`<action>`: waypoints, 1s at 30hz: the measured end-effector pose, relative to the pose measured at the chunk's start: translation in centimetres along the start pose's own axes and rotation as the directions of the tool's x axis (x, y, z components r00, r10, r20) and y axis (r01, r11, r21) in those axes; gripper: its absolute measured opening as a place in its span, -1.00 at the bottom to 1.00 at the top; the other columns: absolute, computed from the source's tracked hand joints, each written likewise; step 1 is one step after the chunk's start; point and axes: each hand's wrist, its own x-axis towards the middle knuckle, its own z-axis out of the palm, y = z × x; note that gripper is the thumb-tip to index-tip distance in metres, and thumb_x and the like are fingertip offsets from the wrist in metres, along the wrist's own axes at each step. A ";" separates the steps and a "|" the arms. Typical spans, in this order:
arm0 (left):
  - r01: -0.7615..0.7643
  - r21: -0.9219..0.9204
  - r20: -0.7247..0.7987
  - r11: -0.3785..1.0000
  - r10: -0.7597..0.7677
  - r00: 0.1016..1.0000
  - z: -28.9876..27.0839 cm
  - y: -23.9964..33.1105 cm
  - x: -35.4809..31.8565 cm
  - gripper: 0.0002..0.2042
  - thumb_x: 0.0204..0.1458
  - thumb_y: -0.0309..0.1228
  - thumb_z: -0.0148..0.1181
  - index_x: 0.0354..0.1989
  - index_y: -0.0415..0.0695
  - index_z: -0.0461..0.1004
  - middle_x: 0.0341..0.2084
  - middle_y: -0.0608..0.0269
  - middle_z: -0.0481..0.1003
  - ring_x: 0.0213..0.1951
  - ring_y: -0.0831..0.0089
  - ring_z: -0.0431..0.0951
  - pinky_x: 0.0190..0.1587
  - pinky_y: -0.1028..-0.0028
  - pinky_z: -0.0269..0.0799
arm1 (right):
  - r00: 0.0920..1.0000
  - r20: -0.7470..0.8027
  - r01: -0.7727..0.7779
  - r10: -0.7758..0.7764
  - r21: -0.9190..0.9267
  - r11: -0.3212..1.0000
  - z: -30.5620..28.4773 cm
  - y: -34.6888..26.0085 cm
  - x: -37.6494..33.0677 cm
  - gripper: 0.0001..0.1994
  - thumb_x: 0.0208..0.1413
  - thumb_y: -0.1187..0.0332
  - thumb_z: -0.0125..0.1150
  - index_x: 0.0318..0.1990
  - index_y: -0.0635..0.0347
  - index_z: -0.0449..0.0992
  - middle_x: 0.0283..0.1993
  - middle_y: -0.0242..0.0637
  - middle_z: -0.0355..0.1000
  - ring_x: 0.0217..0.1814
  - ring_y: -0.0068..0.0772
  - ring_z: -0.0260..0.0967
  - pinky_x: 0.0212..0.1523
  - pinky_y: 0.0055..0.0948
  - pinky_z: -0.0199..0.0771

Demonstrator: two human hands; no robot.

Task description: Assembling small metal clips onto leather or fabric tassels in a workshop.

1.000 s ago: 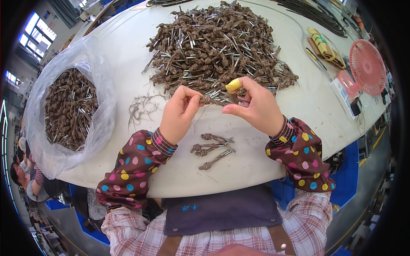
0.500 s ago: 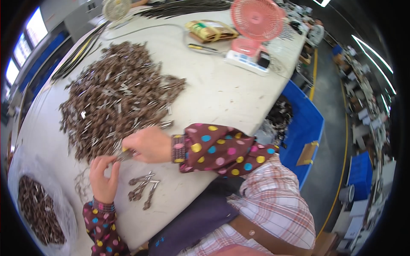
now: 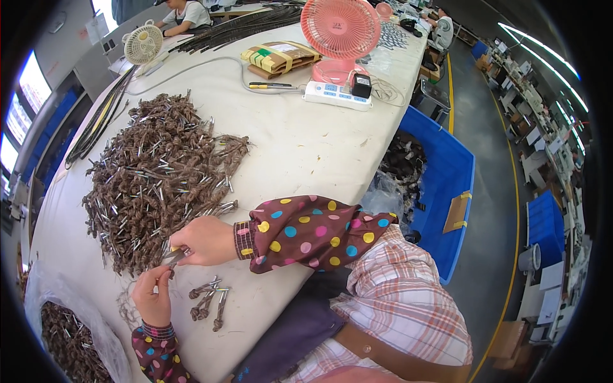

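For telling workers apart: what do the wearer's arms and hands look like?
Both sleeves are maroon with pink, yellow and blue dots and checked, gathered cuffs. The left hand looks bare; the right hand shows some yellow at a fingertip.

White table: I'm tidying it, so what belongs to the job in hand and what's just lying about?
Likely job: metal tool in right hand; knotted brown pile; small knotted group; bagged knots.
Likely lying about: pink fan; power strip; wrapped package.
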 end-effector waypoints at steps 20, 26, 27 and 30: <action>0.445 -0.794 0.386 0.414 -0.223 0.895 2.2 0.0 -1.5 -0.88 0.23 -0.37 -0.12 -0.32 -0.12 0.24 -0.51 0.20 0.44 -0.48 0.51 0.44 -0.39 0.54 0.41 | 0.993 0.055 0.084 -0.106 0.305 0.948 0.6 1.4 -0.4 -0.69 -0.11 0.21 0.32 -0.29 0.23 0.44 -0.43 -0.21 0.44 -0.43 -0.24 0.41 -0.39 -0.34 0.37; 0.341 -0.578 0.117 0.741 -0.338 0.934 1.3 -2.2 -2.2 -0.89 0.21 -0.47 -0.08 -0.33 -0.24 0.30 -0.46 0.19 0.49 -0.43 0.60 0.42 -0.29 0.61 0.34 | 0.994 -0.071 -0.070 0.080 0.140 0.988 0.7 -0.7 0.5 -0.51 -0.04 0.06 0.28 -0.11 0.22 0.29 -0.24 -0.24 0.38 -0.26 -0.22 0.43 -0.25 -0.33 0.42; 0.324 -0.557 0.118 0.765 -0.313 0.943 1.8 -1.9 -1.4 -0.90 0.20 -0.51 -0.09 -0.33 -0.26 0.31 -0.44 0.20 0.50 -0.41 0.60 0.44 -0.27 0.60 0.36 | 0.997 -0.058 -0.054 0.059 0.092 0.994 0.1 -0.3 0.1 -0.55 -0.02 0.07 0.27 -0.15 0.22 0.32 -0.27 -0.24 0.37 -0.29 -0.22 0.42 -0.28 -0.35 0.43; 0.282 -0.513 0.098 0.811 -0.271 0.958 1.7 -0.1 0.0 -0.90 0.18 -0.49 -0.02 -0.29 -0.28 0.37 -0.47 0.26 0.51 -0.38 0.62 0.48 -0.30 0.61 0.38 | 0.998 0.042 0.057 -0.057 0.001 0.998 -1.6 -1.0 -0.5 -0.68 0.02 0.15 0.26 -0.30 0.24 0.40 -0.36 -0.24 0.35 -0.37 -0.28 0.39 -0.38 -0.43 0.43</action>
